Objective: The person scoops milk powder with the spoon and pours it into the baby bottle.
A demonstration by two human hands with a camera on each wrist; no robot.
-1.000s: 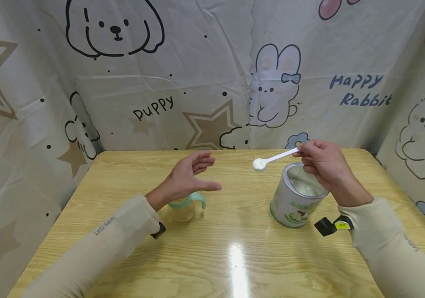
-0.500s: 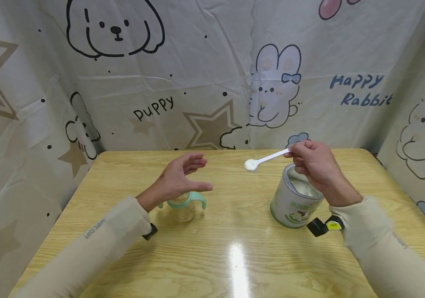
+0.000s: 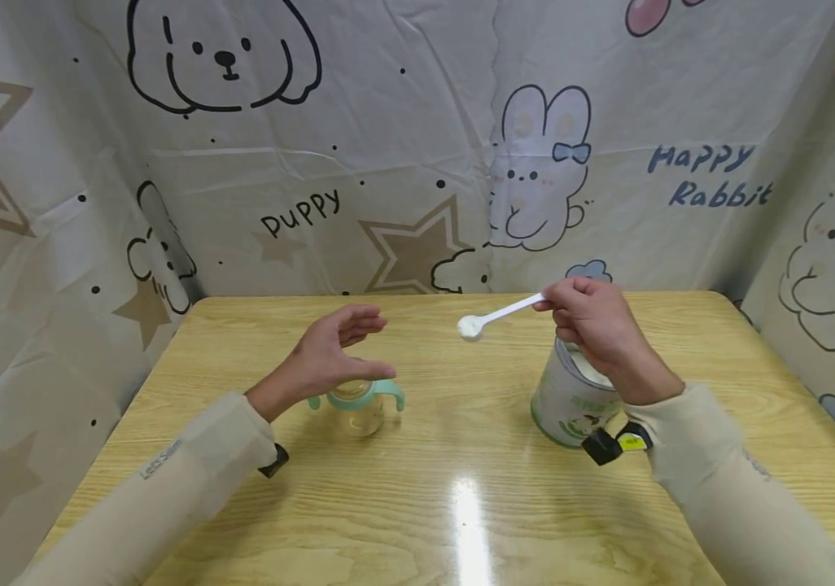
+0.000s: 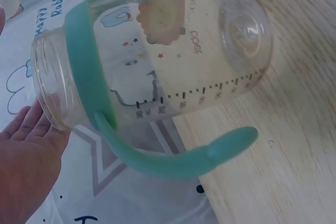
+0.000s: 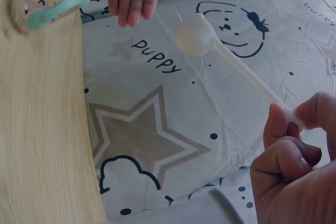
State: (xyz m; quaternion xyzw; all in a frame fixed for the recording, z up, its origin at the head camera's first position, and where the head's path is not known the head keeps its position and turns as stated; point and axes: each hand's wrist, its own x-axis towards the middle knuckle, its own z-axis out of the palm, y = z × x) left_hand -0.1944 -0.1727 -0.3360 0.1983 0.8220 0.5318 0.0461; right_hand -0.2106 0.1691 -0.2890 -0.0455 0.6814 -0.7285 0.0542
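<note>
My right hand (image 3: 593, 330) pinches the end of a white plastic scoop's handle. The scoop (image 3: 470, 328), holding white powder, is in the air between my hands. A clear baby bottle (image 3: 359, 418) with a mint-green collar and two handles stands uncapped on the table. Behind and over its mouth in the head view, my left hand (image 3: 330, 352) has thumb and fingers spread apart, holding nothing. The left wrist view shows measuring marks on the bottle (image 4: 184, 51). A white powder can (image 3: 571, 399) with green print stands uncapped below my right hand, which covers part of its opening.
The light wooden table (image 3: 417, 488) reaches back to a cartoon-printed cloth (image 3: 417, 146) hanging behind it and along both sides. A camera is strapped at each wrist.
My right hand has moved left with the scoop, away from above the can's opening. My left hand has shifted slightly left, and more of the bottle's top now shows.
</note>
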